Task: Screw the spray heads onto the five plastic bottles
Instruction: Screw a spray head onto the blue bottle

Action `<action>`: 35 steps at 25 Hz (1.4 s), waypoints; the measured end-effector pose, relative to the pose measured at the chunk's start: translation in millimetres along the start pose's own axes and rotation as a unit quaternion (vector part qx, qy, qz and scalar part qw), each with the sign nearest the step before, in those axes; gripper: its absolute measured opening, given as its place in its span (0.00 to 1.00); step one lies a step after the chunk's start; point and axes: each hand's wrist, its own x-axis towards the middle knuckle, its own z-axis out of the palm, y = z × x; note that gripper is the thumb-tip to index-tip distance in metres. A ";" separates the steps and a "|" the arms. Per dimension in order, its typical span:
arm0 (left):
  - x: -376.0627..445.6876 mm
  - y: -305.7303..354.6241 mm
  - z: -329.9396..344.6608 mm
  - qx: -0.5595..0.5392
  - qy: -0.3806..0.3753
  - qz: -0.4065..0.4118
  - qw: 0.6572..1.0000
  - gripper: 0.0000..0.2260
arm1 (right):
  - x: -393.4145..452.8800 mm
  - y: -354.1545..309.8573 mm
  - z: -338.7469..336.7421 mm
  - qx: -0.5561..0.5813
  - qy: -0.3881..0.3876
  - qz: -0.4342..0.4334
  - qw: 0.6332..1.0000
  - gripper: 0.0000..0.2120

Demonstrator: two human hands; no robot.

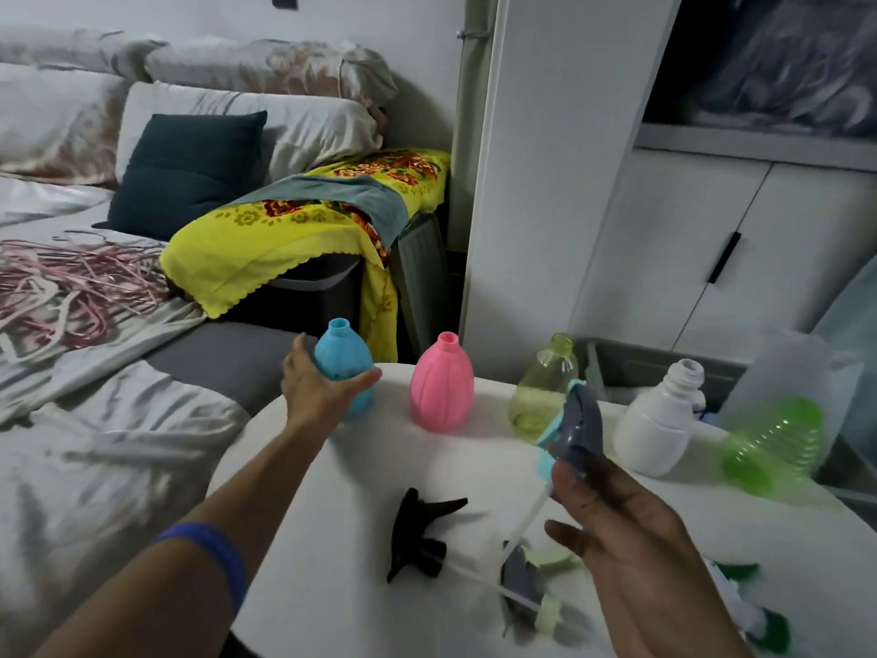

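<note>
Several open-necked bottles stand along the far side of the round white table [360, 524]: blue [342, 358], pink [442, 387], clear yellow [543, 389], white [662, 420], with a green one [771, 444] lying on its side at the right. My left hand [317, 384] wraps around the blue bottle's body. My right hand [617, 515] holds a grey and light-blue spray head [572, 427] above the table, its dip tube hanging down. A black spray head [420, 534] and a grey-green one [527, 579] lie on the table near me.
A bed with a grey duvet and pink hangers [61, 287] is at the left. A yellow floral cloth [303, 220] covers a dark bin behind the table. A white cabinet [712, 249] stands at the right, with a grey crate [631, 363] below it.
</note>
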 end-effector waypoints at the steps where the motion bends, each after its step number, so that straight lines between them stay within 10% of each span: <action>1: 2.6 -4.2 8.8 -0.025 0.001 0.006 1.000 0.48 | 3.9 1.7 -1.1 0.004 0.013 -0.004 1.000 0.28; 7: -12.0 3.1 6.8 -0.009 -0.014 0.060 0.998 0.39 | 10.6 -11.1 -13.4 0.034 0.122 0.015 0.992 0.11; 12: -77.2 55.6 -33.5 0.060 -0.113 0.172 0.977 0.41 | -12.9 -44.5 -21.6 0.092 0.204 -0.078 0.971 0.20; 20: -183.2 99.6 -89.6 0.187 -0.050 0.371 0.908 0.40 | -26.8 -62.2 -41.4 0.033 0.151 -0.159 0.975 0.18; 35: -196.2 110.0 -75.9 0.210 -0.097 0.429 0.873 0.39 | -29.7 -61.4 -41.5 -0.044 0.090 -0.182 0.978 0.29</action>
